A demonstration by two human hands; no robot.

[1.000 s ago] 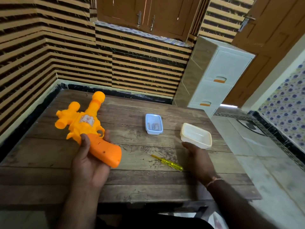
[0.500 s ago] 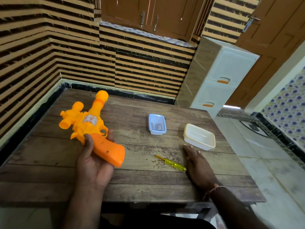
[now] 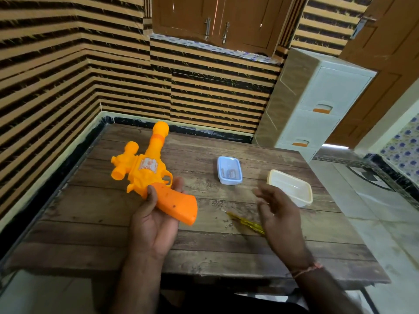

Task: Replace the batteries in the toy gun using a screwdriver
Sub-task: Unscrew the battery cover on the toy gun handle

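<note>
Head view, downward over table

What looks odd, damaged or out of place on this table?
Nothing stands out. The toy gun looks whole in the left hand; the screwdriver lies flat by the open right hand. The blue container and white container sit upright, with nothing spilled.

The screwdriver is smeared by motion blur, and its handle end runs out of sight behind the right hand, itself blurred at the fingers. The left hand covers the underside of the toy gun's grip. What lies in the small blue container is too small to identify. The worktop's near-left corner is cut off by the frame edge.
</note>
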